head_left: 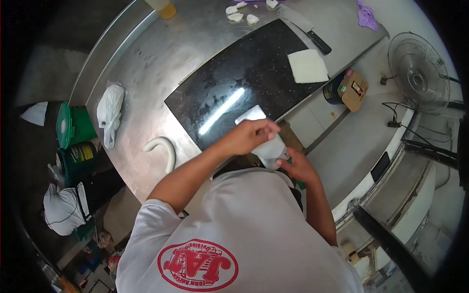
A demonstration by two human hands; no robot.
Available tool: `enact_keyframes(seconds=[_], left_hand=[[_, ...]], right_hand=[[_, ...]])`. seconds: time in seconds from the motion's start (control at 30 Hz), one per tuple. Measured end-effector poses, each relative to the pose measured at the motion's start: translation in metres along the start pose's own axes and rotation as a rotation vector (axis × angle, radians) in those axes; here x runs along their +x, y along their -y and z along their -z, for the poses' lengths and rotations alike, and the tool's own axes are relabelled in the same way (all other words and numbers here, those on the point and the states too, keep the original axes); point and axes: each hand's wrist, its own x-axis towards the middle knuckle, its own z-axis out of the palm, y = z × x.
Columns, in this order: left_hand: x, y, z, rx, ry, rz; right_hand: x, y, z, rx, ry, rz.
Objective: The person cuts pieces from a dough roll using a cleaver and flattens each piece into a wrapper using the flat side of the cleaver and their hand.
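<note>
My right hand (299, 168) grips the lower side of a pale whitish object (271, 150), thumb on its near face. Whether this is a bag or a tub I cannot tell. Just above it is my left hand (251, 136), fingers curled and smeared by motion; what they hold, if anything, is unclear. A flat silvery-white piece (251, 114) shows beyond the left hand, at the near edge of the black slab (244, 73). Some green shows beside my right hand, mostly hidden. Left of my forearm, a curved roll of white dough (163, 146) lies on the metal table (141, 73).
A white sheet (309, 66) covers the slab's right corner. Beyond it are a black-handled knife (312, 36) and several white dough pieces (235, 17). A tied plastic bag (111, 110) sits left. Buckets (78, 124) and a person (66, 207) are farther left; a fan (417, 73) stands right.
</note>
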Motion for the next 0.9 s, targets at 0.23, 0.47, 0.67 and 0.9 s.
enact_keyframes(seconds=[0.23,0.47,0.67,0.9], left_hand=[[0.151,-0.029,0.075,-0.387,-0.46,-0.137],[0.101,0.051,0.049,-0.051,-0.693,0.016],[-0.085,0.079,-0.038,0.168,-0.687,0.281],[-0.264,0.148,-0.008,0.677,-1.341,0.454]], right_hand=[[-0.021,-0.012,0.066,0.041,-0.257,0.139],[-0.01,0.018,0.095,0.23,-0.436,0.357],[0.103,0.009,0.115,0.692,-0.485,0.397],[0.078,0.015,0.019,0.769,-0.404,0.071]])
